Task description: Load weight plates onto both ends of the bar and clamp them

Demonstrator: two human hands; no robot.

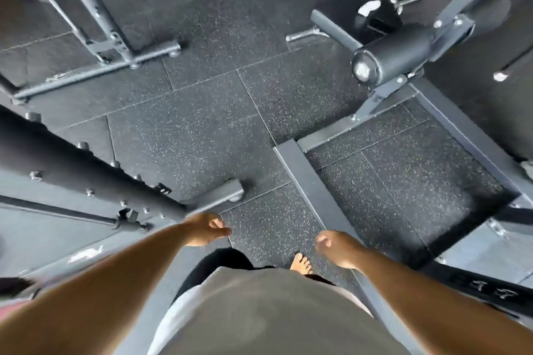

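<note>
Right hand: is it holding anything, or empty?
Empty. The right hand hangs loosely curled over the speckled floor, with nothing in its fingers. The left hand holds nothing either.

**Gym floor with strength machines**

Speckled black rubber tiles (202,130) cover the floor ahead of the left hand (206,229) and right hand (336,248). Beyond the right hand stands a grey steel machine frame (310,181) carrying a black padded roller (392,56), with a chrome peg (302,35) near it. Just beside the left hand runs a bolted black upright (86,170). Farther ahead lies a grey rack base (98,69).
</note>
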